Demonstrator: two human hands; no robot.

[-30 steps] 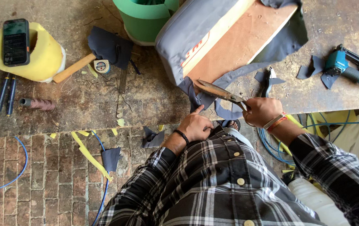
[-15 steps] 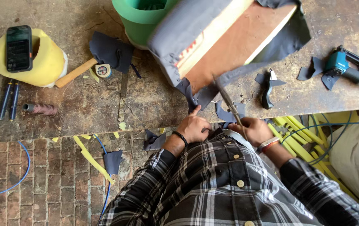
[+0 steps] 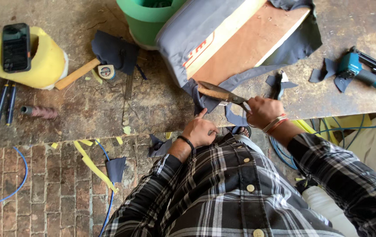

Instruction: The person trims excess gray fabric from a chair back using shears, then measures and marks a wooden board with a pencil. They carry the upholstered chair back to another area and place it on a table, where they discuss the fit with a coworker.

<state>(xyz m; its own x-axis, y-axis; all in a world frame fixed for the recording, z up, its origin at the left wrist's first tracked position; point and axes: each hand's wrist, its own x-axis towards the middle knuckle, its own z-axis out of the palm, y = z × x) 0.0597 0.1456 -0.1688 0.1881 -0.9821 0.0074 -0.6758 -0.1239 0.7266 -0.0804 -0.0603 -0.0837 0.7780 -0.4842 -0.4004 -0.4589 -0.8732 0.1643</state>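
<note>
My right hand [image 3: 263, 112] grips a pair of large scissors [image 3: 221, 93] whose blades point left into the loose grey fabric edge [image 3: 205, 103] of an upholstered seat panel [image 3: 223, 37]. The panel lies upside down on the workbench, its brown board facing up with grey cover wrapped around it. My left hand [image 3: 200, 131] is at the bench's front edge just below the fabric corner, index finger raised towards it, the other fingers curled; whether it pinches the fabric I cannot tell.
A green bucket [image 3: 142, 19] stands behind the panel. At left are a yellow foam piece [image 3: 43, 59] with a phone [image 3: 16, 47] on it, a hammer [image 3: 77, 74], a tape measure [image 3: 106, 71], pens [image 3: 6, 103] and a thread spool [image 3: 39, 112]. A blue staple gun [image 3: 363, 72] lies at right. Fabric scraps litter the brick floor [image 3: 30, 193].
The scissors have swung from pointing up-left and steep to lying nearly level, blades into the fabric corner. My right hand rose towards the bench; my left hand stayed at the edge.
</note>
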